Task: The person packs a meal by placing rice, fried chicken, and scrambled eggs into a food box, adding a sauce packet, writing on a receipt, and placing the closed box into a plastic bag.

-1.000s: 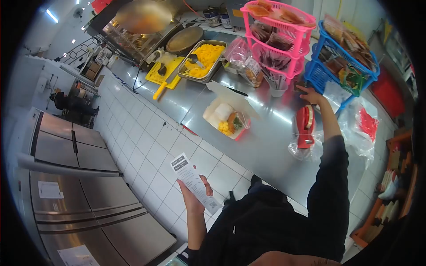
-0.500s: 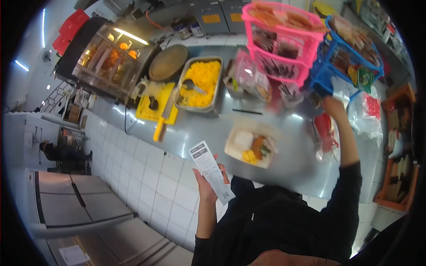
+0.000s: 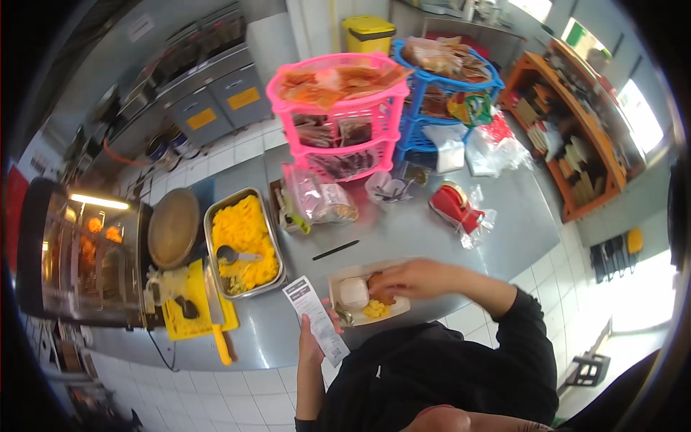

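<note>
A long printed receipt (image 3: 317, 322) is held upright in my left hand (image 3: 317, 338), between thumb and fingers, in front of the counter. My right hand (image 3: 414, 279) is over the right part of an open food box (image 3: 393, 311); its fingers point down and cover some of the food, and whether they pinch anything is hidden. White rice (image 3: 353, 294) and yellow egg-like food (image 3: 375, 309) show in the box. Beyond it lies a black pen (image 3: 336, 250). To the left is a metal tray (image 3: 281, 274) of yellow food with a scoop (image 3: 229, 255).
Pink stacked baskets (image 3: 389, 108) and blue stacked baskets (image 3: 412, 137) stand at the back. A red tape dispenser (image 3: 455, 207) sits at the right. On the left are a knife (image 3: 216, 309) on a yellow board (image 3: 229, 306), a round lid (image 3: 174, 229) and a lit warmer (image 3: 90, 252).
The view has swung right. My right hand has moved from beside the blue baskets to the food box. My left hand still holds the receipt, now nearer the box.
</note>
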Available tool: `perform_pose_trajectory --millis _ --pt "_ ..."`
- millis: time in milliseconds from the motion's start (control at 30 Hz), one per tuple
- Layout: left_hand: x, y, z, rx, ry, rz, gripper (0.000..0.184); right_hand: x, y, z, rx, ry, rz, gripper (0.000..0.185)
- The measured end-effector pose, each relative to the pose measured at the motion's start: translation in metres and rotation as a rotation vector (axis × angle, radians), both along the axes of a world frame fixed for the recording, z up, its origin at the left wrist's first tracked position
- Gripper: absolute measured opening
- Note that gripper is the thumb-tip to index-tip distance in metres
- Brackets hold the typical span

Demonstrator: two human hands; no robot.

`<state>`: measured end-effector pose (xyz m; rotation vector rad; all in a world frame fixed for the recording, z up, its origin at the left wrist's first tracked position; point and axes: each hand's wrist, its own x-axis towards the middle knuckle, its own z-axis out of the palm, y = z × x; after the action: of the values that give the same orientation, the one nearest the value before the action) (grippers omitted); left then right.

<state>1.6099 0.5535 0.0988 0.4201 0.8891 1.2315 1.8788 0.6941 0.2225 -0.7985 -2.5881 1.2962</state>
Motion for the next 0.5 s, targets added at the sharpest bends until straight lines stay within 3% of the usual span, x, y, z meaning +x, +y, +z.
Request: perform_pose_trajectory --millis 33,100,133,167,233,267,333,367,400,467,500 --pt "0.001 -0.001 -0.006 -0.024 -0.031 -0.016 0.067 0.012 0.020 0.019 -0.016 0.116 0.095 0.022" --pt "0.008 0.004 -0.009 -0.038 -0.064 -0.034 0.063 0.043 0.056 0.049 0.275 0.071 -0.198 0.025" --pt "0.012 0.004 -0.008 -0.014 -0.030 -0.105 0.059 0.057 0.079 0.060 0.470 0.205 -0.409 0.022" --pt "0.016 0.004 -0.006 0.007 0.008 -0.173 0.054 0.078 0.113 0.068 0.397 0.222 -0.646 0.020" --pt "0.031 0.005 0.005 -0.008 0.037 -0.180 0.053 0.122 0.190 0.084 0.617 0.408 -0.806 0.018" --pt "0.038 0.005 0.008 -0.022 0.062 -0.183 0.052 0.145 0.223 0.094 0.693 0.244 -0.949 0.018" --pt "0.046 0.004 0.008 0.007 0.013 -0.134 0.051 0.189 0.278 0.099 1.040 0.030 -0.974 0.018" --pt "0.047 0.002 0.012 0.004 -0.088 -0.047 0.050 0.206 0.298 0.102 1.087 -0.179 -1.037 0.018" --pt "0.048 -0.003 0.017 -0.003 -0.185 0.043 0.048 0.218 0.314 0.100 1.123 -0.392 -1.090 0.018" --pt "0.049 -0.008 0.021 0.000 -0.170 0.158 0.044 0.231 0.337 0.110 0.847 -0.520 -0.962 0.019" --pt "0.047 -0.013 0.022 0.018 -0.106 0.267 0.043 0.224 0.341 0.114 0.928 -0.618 -0.910 0.020"
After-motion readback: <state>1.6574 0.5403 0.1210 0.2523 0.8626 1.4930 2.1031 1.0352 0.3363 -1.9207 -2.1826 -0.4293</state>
